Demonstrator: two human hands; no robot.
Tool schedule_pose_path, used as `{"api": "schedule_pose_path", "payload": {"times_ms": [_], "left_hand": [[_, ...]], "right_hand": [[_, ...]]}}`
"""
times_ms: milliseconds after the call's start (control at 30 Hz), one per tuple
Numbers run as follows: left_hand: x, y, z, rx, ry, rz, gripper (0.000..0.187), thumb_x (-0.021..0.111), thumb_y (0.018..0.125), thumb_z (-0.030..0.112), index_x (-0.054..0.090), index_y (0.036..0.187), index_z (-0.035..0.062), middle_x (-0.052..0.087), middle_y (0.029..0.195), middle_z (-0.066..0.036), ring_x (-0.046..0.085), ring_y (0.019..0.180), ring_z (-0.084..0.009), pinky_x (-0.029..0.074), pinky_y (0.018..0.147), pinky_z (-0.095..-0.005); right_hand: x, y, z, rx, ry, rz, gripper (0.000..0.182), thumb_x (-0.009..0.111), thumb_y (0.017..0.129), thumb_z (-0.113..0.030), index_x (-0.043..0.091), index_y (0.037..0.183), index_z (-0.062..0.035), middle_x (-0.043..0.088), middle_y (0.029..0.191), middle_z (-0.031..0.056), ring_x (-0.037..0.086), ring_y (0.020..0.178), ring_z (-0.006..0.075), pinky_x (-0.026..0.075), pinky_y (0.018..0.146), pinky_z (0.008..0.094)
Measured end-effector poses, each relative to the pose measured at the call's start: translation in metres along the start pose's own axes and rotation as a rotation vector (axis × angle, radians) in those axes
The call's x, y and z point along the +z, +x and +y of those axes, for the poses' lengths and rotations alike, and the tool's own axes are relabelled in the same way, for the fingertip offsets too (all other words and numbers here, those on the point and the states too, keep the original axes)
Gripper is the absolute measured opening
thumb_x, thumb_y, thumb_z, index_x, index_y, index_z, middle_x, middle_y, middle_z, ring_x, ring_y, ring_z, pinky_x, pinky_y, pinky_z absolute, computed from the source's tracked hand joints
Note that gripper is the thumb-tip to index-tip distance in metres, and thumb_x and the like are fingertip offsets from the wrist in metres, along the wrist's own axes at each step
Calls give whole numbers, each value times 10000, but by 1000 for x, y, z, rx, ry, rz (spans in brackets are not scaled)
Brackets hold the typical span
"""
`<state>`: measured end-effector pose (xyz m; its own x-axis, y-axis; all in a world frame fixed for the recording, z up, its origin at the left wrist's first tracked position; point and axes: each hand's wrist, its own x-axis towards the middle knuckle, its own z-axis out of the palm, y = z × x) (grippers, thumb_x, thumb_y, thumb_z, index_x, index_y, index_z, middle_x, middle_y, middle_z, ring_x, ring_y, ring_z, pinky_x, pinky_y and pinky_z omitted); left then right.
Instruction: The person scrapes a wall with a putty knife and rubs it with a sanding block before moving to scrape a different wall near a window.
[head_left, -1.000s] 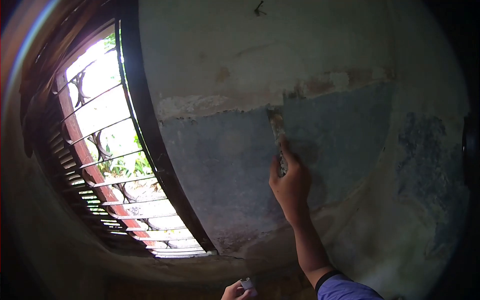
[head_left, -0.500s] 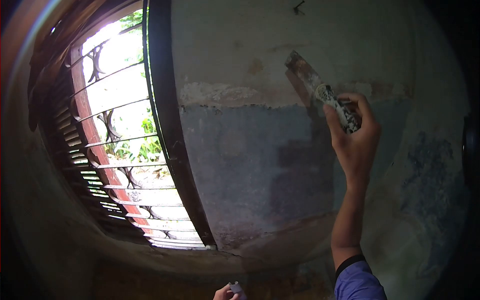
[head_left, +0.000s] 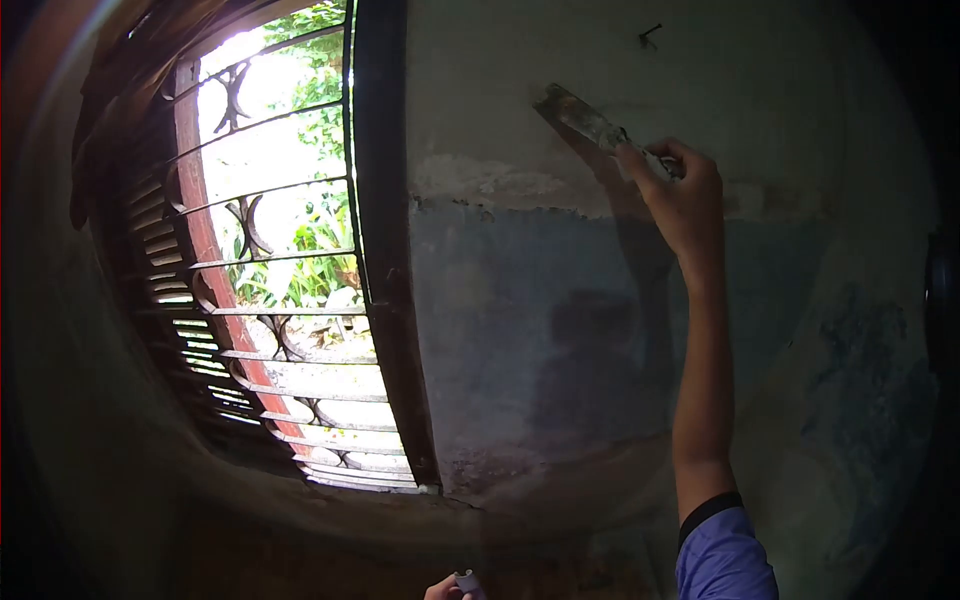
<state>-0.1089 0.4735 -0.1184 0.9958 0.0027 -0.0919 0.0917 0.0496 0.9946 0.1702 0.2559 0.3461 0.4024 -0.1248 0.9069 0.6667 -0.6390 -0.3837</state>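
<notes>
My right hand (head_left: 683,200) is raised against the wall, fingers wrapped round the handle of a stained putty knife (head_left: 583,117). The knife's blade points up and to the left, and its edge is at or very close to the pale upper wall (head_left: 500,80); contact is hard to make out. A dark shadow of it falls just below. At the bottom edge, my left hand (head_left: 440,590) is partly in view, closed on a small pale grey object with a tube-like end (head_left: 466,580). Most of that object is out of frame.
A barred window (head_left: 290,250) with a dark wooden frame (head_left: 385,240) stands to the left, bright greenery beyond it. Below a rough, peeling band (head_left: 490,180), the wall is blue-grey (head_left: 480,320). A nail or hook (head_left: 649,38) sticks out high up.
My right hand has risen with the putty knife, whose blade now lies flatter and further left on the wall. The view has shifted, moving the window rightward. My left hand stays low.
</notes>
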Motion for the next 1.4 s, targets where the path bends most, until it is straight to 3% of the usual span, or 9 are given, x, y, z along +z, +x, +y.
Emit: {"api": "schedule_pose_path", "payload": {"times_ms": [200,400,567,733,867,933,1067,1267,1400], "left_hand": [[-27,-14,4,5,-12,72,311,538,868,-13,541,1179,-9,651,953,-83,609,858,-140,507,732,-288],[-48,-16,-14,36,11,123,333,529,864,-41,537,1196,-17,653,969,-79,615,894,-147,506,773,-293],[-59,-14,-24,45,13,147,328,541,873,-27,538,1200,-17,654,965,-77,621,895,-151,510,780,-297],[-58,-6,-20,69,1,108,321,549,879,-15,537,1200,-11,654,949,-73,626,860,-143,514,763,-285],[-56,6,-27,111,27,63,318,550,884,-9,528,1201,-15,650,945,-70,623,853,-138,518,756,-278],[-54,7,-19,109,-1,90,313,548,887,-5,524,1199,-20,648,941,-68,623,850,-139,520,753,-275],[-59,-2,-34,67,9,171,310,548,887,1,518,1195,-24,646,948,-71,625,851,-145,520,750,-271],[-70,-20,-67,53,-13,254,304,559,876,7,525,1176,-21,647,989,-87,625,899,-167,521,771,-295],[-67,-25,-59,47,-33,315,288,577,873,33,537,1153,-19,648,996,-95,624,923,-184,515,794,-309]], "right_hand": [[5,-72,14,-12,123,65,410,733,792,-340,656,853,57,645,756,109,577,719,159,437,669,315],[14,-226,48,713,634,-238,193,702,835,-262,596,801,-104,519,644,-44,458,557,30,326,489,210],[-6,-325,97,1019,724,-139,170,702,823,-226,626,900,-95,531,677,-46,482,576,30,352,496,190],[-29,-269,102,726,602,42,198,638,888,-197,562,1025,-75,482,660,-51,431,552,37,310,483,215],[-39,-177,72,291,195,-77,324,574,936,-316,571,795,-24,484,628,-8,453,584,52,335,504,259],[-30,-142,49,133,100,-20,361,552,947,-316,604,794,6,502,580,46,526,567,103,366,518,275],[9,-85,26,-391,-149,198,334,538,942,-271,603,1180,-46,612,717,156,667,756,313,510,611,375],[38,-53,-32,-326,-582,14,353,559,913,-245,569,1263,-198,642,805,163,667,755,332,543,632,425],[37,-46,-51,-279,-588,-5,324,554,913,-238,594,1227,-170,643,791,152,665,726,335,540,621,422]]}}
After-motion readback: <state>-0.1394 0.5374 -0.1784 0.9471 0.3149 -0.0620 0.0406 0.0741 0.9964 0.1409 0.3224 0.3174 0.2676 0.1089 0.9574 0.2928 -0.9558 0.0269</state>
